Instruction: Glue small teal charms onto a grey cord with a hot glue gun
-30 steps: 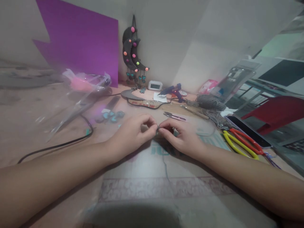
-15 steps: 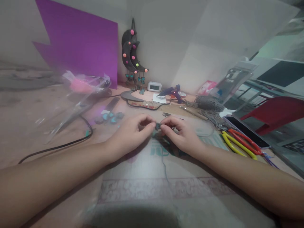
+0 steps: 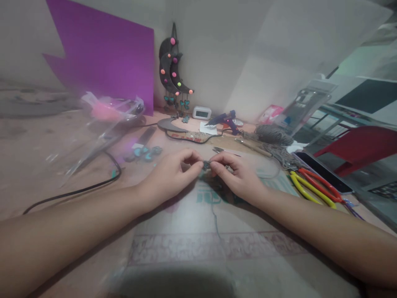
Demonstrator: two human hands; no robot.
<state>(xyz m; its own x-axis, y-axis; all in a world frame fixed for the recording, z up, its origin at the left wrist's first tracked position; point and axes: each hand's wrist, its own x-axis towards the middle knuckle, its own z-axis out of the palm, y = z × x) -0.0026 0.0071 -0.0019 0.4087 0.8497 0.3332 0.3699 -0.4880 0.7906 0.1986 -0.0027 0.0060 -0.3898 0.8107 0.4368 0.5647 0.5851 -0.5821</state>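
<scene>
Between the fingertips of both hands is a small dark grey-green piece [image 3: 206, 165], too small and blurred to name for certain. My left hand [image 3: 178, 171] pinches its left side with thumb and forefinger. From the right, my right hand [image 3: 237, 174] pinches the same piece, its other fingers curled under. A thin grey strand of yarn [image 3: 215, 219] trails down the covered tabletop below the hands. Just behind the right hand lie small scissors [image 3: 221, 150]. Several teal and grey little pieces [image 3: 145, 153] rest left of the hands.
Yellow-handled pliers [image 3: 305, 190] and red-handled pliers [image 3: 321, 186] lie right, beside a phone [image 3: 325, 171] and a grey yarn ball [image 3: 273, 135]. A glue gun [image 3: 226, 120] and white clock [image 3: 202, 113] stand behind. A black cord [image 3: 74, 192] and clear plastic bag [image 3: 93, 145] are left.
The small piece has turned slightly between the fingertips. Both hands stay in nearly the same place, still pinching it.
</scene>
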